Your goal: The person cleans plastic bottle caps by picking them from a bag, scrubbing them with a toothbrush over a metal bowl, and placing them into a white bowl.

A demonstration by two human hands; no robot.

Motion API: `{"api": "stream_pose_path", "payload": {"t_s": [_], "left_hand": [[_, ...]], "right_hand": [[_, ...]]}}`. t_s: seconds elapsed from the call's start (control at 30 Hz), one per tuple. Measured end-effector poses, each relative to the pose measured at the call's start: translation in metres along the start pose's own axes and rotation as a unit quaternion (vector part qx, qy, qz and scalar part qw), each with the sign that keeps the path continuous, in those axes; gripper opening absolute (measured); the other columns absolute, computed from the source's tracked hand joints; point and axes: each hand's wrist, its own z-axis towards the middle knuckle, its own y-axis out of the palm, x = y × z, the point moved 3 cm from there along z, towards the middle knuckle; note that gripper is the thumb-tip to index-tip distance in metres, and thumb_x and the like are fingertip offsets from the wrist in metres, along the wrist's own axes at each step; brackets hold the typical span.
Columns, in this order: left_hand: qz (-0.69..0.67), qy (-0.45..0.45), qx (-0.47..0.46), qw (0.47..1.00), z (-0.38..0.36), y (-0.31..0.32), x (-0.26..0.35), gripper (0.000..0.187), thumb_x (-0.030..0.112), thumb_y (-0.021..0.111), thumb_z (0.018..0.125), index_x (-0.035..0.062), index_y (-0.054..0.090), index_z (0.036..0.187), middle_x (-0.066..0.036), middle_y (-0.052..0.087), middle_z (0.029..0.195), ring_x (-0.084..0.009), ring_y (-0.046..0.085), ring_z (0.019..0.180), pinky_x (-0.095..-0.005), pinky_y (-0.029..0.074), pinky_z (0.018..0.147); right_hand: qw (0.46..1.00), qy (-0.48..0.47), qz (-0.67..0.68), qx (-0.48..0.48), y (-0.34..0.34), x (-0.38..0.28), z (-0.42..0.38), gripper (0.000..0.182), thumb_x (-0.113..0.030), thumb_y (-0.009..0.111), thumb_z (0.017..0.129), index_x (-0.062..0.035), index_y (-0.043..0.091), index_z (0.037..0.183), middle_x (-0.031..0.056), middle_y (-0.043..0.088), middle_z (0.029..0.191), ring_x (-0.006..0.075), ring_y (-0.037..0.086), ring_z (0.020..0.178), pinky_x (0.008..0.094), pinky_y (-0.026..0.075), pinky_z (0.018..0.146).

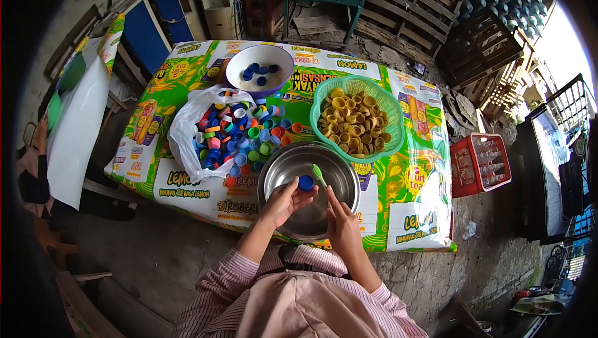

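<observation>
My left hand (288,203) grips a blue bottle cap (306,182) between thumb and fingers, its round side turned up. In my right hand (342,221) is a slim light-green and white toothbrush (318,173), its green end pointing away from me beside the cap. Both hands are over a steel basin (280,170); its bottom is partly hidden by them. Left of the basin, a white plastic bag (185,127) spills many-coloured bottle caps (232,131) onto the table. A green basket (393,123) to the right holds yellow-brown caps (352,120).
A white bowl (280,58) with several blue caps stands at the table's far side. A printed plastic cover (411,213) lies over the table. A red crate (464,164) sits on the floor at right. Another person's arm (41,139) shows at far left.
</observation>
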Motion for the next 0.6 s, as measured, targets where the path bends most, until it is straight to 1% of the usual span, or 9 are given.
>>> {"api": "stream_pose_path", "payload": {"t_s": [0.03, 0.1, 0.17, 0.2, 0.33, 0.43, 0.5, 0.57, 0.6], "left_hand": [[0.009, -0.005, -0.008, 1.0, -0.001, -0.001, 0.001, 0.036, 0.031, 0.039, 0.095, 0.0007, 0.051, 0.111, -0.014, 0.059, 0.108, -0.0199, 0.06, 0.098, -0.031, 0.048, 0.086], [0.003, -0.007, 0.033, 0.999, 0.001, 0.001, 0.003, 0.038, 0.029, 0.037, 0.095, -0.0027, 0.048, 0.114, -0.016, 0.057, 0.111, -0.0212, 0.059, 0.099, -0.0329, 0.048, 0.088], [-0.007, 0.026, -0.004, 1.0, 0.003, 0.001, 0.004, 0.037, 0.029, 0.038, 0.095, -0.002, 0.049, 0.114, -0.015, 0.057, 0.11, -0.021, 0.058, 0.101, -0.0327, 0.048, 0.087], [0.022, 0.016, 0.003, 1.0, 0.003, 0.0, 0.004, 0.036, 0.028, 0.039, 0.095, -0.0007, 0.05, 0.113, -0.014, 0.057, 0.111, -0.0207, 0.057, 0.102, -0.0325, 0.048, 0.086], [-0.002, 0.013, 0.011, 1.0, 0.006, -0.002, 0.004, 0.034, 0.027, 0.04, 0.094, -0.0007, 0.051, 0.112, -0.014, 0.057, 0.111, -0.0205, 0.056, 0.103, -0.0309, 0.049, 0.084], [-0.061, 0.011, 0.006, 0.998, 0.012, -0.006, 0.001, 0.035, 0.027, 0.04, 0.094, -0.0018, 0.05, 0.112, -0.016, 0.056, 0.112, -0.0214, 0.057, 0.103, -0.0329, 0.049, 0.087], [-0.168, -0.031, -0.008, 0.985, 0.013, -0.006, -0.001, 0.036, 0.027, 0.04, 0.094, -0.0026, 0.048, 0.114, -0.017, 0.054, 0.115, -0.0225, 0.055, 0.106, -0.0358, 0.046, 0.093], [-0.183, -0.038, -0.024, 0.982, 0.015, -0.007, -0.003, 0.036, 0.027, 0.04, 0.094, -0.0021, 0.047, 0.114, -0.016, 0.053, 0.115, -0.0232, 0.053, 0.109, -0.0373, 0.045, 0.095], [-0.198, -0.046, -0.038, 0.978, 0.015, -0.008, -0.005, 0.036, 0.027, 0.04, 0.094, -0.0015, 0.047, 0.115, -0.016, 0.053, 0.116, -0.024, 0.051, 0.112, -0.0388, 0.043, 0.096]], "right_hand": [[1.0, 0.018, -0.003, 0.012, -0.001, 0.002, 0.002, 0.053, -0.003, 0.049, 0.084, -0.0142, 0.036, 0.134, 0.0142, 0.047, 0.069, 0.0319, 0.051, 0.055, 0.0411, 0.041, 0.051], [1.0, -0.025, 0.006, 0.012, 0.0, -0.003, -0.002, 0.051, -0.002, 0.049, 0.084, -0.0116, 0.038, 0.133, 0.0152, 0.048, 0.069, 0.0324, 0.05, 0.055, 0.0411, 0.041, 0.052], [0.999, -0.014, 0.029, -0.013, 0.007, -0.002, -0.006, 0.05, -0.001, 0.049, 0.084, -0.0106, 0.039, 0.132, 0.0162, 0.048, 0.069, 0.0331, 0.051, 0.056, 0.0406, 0.041, 0.053], [0.998, -0.021, 0.049, 0.025, 0.011, 0.011, -0.005, 0.051, -0.001, 0.05, 0.084, -0.0104, 0.038, 0.132, 0.0167, 0.049, 0.07, 0.0339, 0.051, 0.057, 0.0407, 0.041, 0.054], [0.999, 0.002, 0.033, 0.019, -0.005, 0.003, -0.002, 0.051, -0.001, 0.05, 0.084, -0.0104, 0.037, 0.133, 0.0169, 0.05, 0.072, 0.0341, 0.052, 0.057, 0.0409, 0.041, 0.054], [0.999, -0.036, 0.027, -0.03, 0.002, -0.005, -0.01, 0.051, -0.002, 0.049, 0.084, -0.0113, 0.037, 0.133, 0.0164, 0.05, 0.072, 0.0332, 0.052, 0.058, 0.0404, 0.041, 0.053], [0.999, -0.014, 0.034, -0.019, 0.007, 0.005, -0.01, 0.052, -0.002, 0.05, 0.084, -0.0126, 0.036, 0.134, 0.0155, 0.05, 0.072, 0.0327, 0.052, 0.058, 0.0406, 0.042, 0.054], [0.999, 0.021, 0.042, 0.02, 0.003, 0.009, -0.005, 0.054, 0.003, 0.05, 0.082, -0.0069, 0.036, 0.133, 0.0194, 0.054, 0.079, 0.0339, 0.054, 0.063, 0.0377, 0.043, 0.058], [0.999, 0.032, 0.017, -0.011, 0.001, 0.003, -0.008, 0.054, 0.003, 0.048, 0.083, -0.0067, 0.035, 0.133, 0.0202, 0.054, 0.08, 0.0345, 0.055, 0.065, 0.0379, 0.044, 0.06]]}}
